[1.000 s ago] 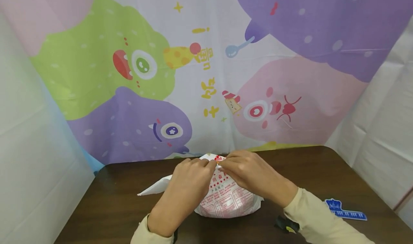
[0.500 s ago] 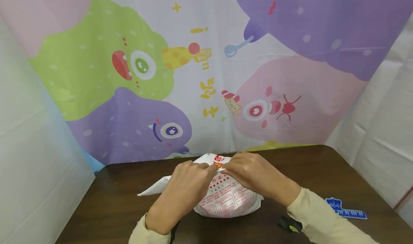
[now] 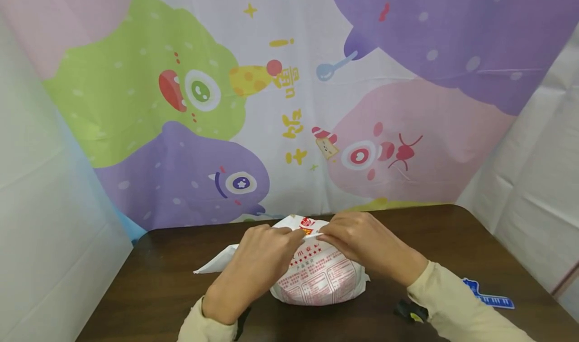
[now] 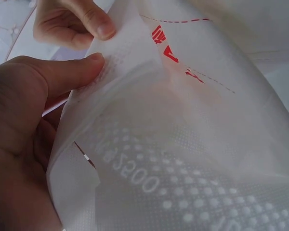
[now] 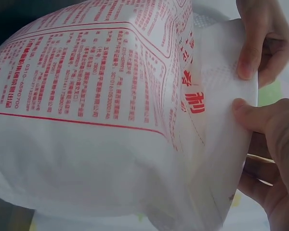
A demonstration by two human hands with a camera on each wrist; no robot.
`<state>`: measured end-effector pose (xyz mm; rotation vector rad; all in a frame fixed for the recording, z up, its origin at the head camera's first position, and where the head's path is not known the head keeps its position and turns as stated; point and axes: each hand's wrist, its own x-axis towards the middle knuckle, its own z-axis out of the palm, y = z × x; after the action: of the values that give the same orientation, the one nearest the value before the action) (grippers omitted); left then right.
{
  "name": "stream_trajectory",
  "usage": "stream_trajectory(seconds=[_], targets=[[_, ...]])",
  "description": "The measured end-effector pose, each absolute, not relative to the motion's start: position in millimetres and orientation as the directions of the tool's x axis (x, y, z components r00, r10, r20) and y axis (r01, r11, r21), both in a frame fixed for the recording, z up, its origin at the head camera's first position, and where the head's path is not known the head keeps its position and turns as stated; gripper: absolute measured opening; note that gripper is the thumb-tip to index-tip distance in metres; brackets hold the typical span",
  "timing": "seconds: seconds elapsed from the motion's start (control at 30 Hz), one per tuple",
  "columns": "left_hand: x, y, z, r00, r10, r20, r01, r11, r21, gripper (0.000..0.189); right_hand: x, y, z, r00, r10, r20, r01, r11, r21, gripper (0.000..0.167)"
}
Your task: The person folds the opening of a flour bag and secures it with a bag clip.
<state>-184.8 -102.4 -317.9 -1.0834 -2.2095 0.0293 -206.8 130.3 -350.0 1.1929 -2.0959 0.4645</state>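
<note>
"Dark-brown wooden table (image 3: 149,292), head view: what's there?"
"Plump white red-printed papery bag (image 3: 321,281) on it, left hand (image 3: 260,254) and right hand (image 3: 366,241) pinching its top edge"
"Left wrist?"
"Left thumb (image 4: 82,72) against that edge"
"Right wrist?"
"Right thumb (image 5: 256,116) likewise"

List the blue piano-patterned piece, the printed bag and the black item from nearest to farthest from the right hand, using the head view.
1. Printed bag: pinched by the right hand.
2. Black item: toward the person, at the sleeve's edge.
3. Blue piano-patterned piece: farthest right.
</note>
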Motion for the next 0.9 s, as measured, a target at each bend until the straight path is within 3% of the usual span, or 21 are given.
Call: stream_trajectory(seconds=[0.9], targets=[[-184,-105,-318,-0.444,0.709,0.549,0.719,0.647,-0.254,0.027,-208,152,-357,-0.428,-0.603,0.673,-0.821,0.571,-0.010,0.006]])
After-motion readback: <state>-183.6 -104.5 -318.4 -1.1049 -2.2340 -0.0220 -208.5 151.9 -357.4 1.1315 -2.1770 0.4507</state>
